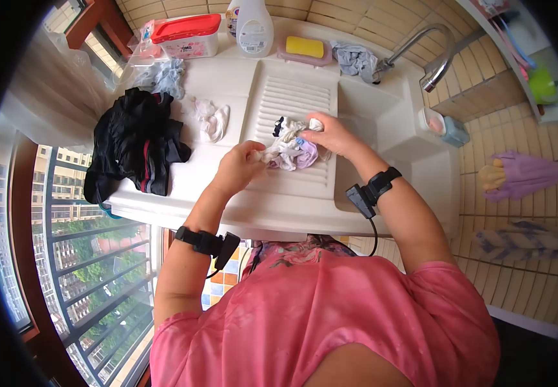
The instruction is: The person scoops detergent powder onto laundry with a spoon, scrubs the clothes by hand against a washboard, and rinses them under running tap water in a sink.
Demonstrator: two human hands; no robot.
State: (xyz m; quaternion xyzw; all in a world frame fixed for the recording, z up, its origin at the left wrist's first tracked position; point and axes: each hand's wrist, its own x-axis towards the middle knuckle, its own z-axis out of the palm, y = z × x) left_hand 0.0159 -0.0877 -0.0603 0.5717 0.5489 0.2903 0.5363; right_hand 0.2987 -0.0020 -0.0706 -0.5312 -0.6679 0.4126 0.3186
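Note:
A bundle of white and lilac cloth (292,149) with a small black part lies on the ribbed washboard (292,97) of the white sink unit. My left hand (240,166) is closed on the bundle's left end, its fingers curled around the white fabric. At the bundle's upper right, my right hand (332,135) pinches the white cloth between thumb and fingers. Both hands are just above the ribbed surface. The fabric looks crumpled and twisted between them.
Black clothing (134,142) and a small white cloth (212,120) lie left. Behind are a red-lidded box (188,39), a bottle (253,29), a yellow soap bar (304,46) and a grey cloth (355,61). The basin (388,116) and faucet (443,61) are right.

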